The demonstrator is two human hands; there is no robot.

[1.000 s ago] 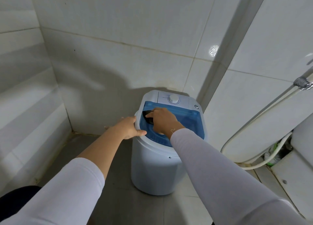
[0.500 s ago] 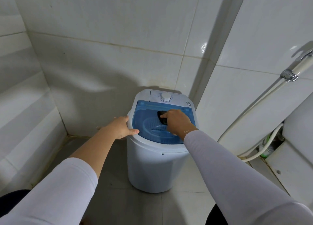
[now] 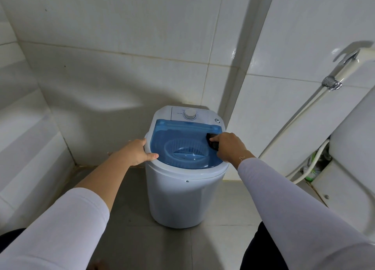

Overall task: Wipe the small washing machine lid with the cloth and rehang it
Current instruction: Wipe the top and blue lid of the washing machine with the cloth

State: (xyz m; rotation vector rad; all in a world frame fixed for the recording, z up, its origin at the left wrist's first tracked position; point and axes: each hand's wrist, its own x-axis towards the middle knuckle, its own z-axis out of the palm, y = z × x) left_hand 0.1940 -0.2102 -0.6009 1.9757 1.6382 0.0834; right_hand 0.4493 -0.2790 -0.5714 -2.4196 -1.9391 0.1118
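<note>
A small white washing machine (image 3: 182, 196) stands on the floor in a tiled corner. Its see-through blue lid (image 3: 174, 133) is closed, and a white basket shows beneath it. My right hand (image 3: 229, 147) presses a dark cloth (image 3: 212, 140) onto the lid's right side; most of the cloth is hidden under my fingers. My left hand (image 3: 136, 152) grips the machine's left rim, thumb lying on the white edge beside the lid.
A white dial (image 3: 190, 114) sits on the panel behind the lid. A spray hose (image 3: 300, 123) hangs on the right wall above a toilet tank (image 3: 353, 147). Tiled walls stand close at the left and back. Grey floor tiles (image 3: 125, 219) surround the machine.
My right hand has slid the cloth across the lid from its left side to its right side. My left hand has stayed on the left rim.
</note>
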